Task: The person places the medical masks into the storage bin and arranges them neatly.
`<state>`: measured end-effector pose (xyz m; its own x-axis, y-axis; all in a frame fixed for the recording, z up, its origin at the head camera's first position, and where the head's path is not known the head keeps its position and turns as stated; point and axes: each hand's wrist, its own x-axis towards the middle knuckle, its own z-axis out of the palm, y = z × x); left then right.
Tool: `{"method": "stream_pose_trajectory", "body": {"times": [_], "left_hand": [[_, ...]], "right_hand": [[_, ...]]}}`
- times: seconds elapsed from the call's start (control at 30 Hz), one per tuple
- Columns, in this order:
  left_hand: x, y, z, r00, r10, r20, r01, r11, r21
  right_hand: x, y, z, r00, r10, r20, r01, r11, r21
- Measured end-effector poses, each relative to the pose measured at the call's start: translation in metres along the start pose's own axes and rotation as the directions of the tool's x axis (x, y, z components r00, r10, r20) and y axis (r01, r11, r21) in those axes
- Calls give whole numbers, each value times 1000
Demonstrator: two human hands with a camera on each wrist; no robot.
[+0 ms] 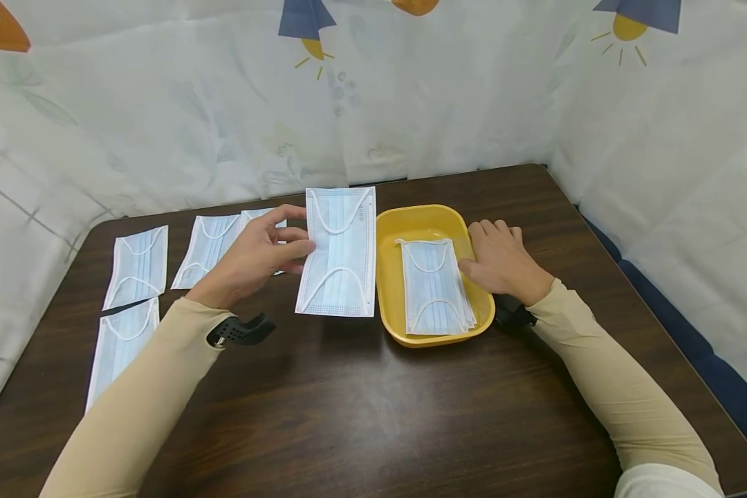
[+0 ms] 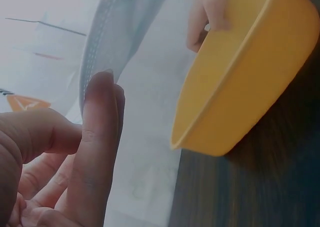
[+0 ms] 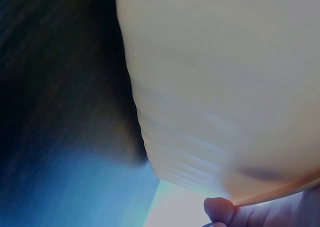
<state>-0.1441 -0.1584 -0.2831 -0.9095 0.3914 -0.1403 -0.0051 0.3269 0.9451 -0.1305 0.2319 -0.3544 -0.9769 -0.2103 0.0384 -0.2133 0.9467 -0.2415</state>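
A light blue face mask (image 1: 337, 252) with white ear loops hangs upright above the table, left of a yellow basin (image 1: 393, 325). My left hand (image 1: 255, 252) pinches its left edge between thumb and fingers, which the left wrist view shows close up on the mask (image 2: 117, 32). Inside the basin lies a small stack of similar masks (image 1: 434, 290). At the basin's right side my right hand (image 1: 504, 256) holds the rim, thumb toward the inside. The right wrist view shows the basin's outer wall (image 3: 225, 87) close up, with fingertips (image 3: 220, 209) at its rim.
Several more masks lie on the brown table (image 1: 373, 429) at the left: one mask (image 1: 138, 266) at the far left, one mask (image 1: 123, 342) nearer and partly under the left sleeve, others (image 1: 208, 242) behind the left hand. A white printed curtain (image 1: 224, 104) borders the table's back.
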Motion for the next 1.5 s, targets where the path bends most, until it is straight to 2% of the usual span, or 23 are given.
{"method": "stream_pose_trajectory", "body": {"times": [0.3,0.67,1.5], "left_hand": [[12,-2,18,999,4,52,-1,999,-50],[23,-5,39,997,-3,78,10,996,-87],[47,1,80,986,-43,159,60,993,-106]], "right_hand": [[0,2,1,1000,1,0,-1,1000,7],[0,3,2,1000,1,-2,-1,1000,9],[3,3,3,1000,6,-2,-6,1000,12]]}}
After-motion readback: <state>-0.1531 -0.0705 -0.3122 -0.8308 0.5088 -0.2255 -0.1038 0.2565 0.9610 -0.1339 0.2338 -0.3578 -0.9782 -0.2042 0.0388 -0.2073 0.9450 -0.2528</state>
